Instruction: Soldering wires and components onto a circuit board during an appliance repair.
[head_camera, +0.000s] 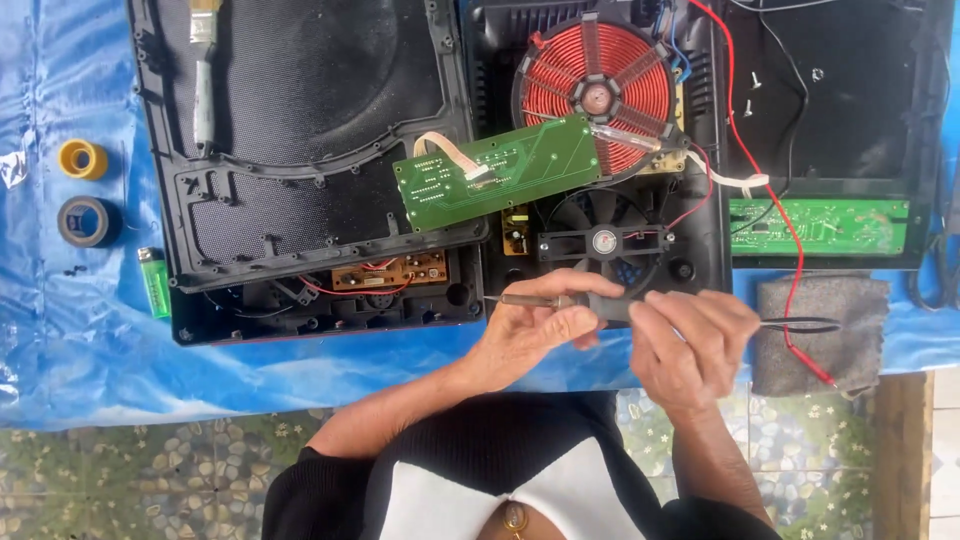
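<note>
- Left hand (535, 325): I have it closed around the handle of a soldering iron (530, 300), whose thin metal tip points left, just short of the opened appliance's front edge.
- Right hand (690, 335): I have it closed in a pinch on the iron's grey rear end, with a pair of dark tweezers (800, 324) sticking out to the right from the same grip; the two hands touch at the handle.
- Handling note: in my judgement the iron is best kept level, tip away from my fingers and off the blue sheet (60, 330) that covers the worktop, which heat would likely mark.
- Just above the hands: a black cooling fan (603, 240), and over it a red coil (596, 97) partly crossed by a loose green circuit board (500, 170).
- Right of the hands: a grey cloth pad (820, 335) crossed by a red wire (790, 230); I would keep the tip clear of both.
- Far left: a yellow tape roll (82, 159), a grey tape roll (85, 221) and a green lighter (154, 283), well apart from the work.
</note>
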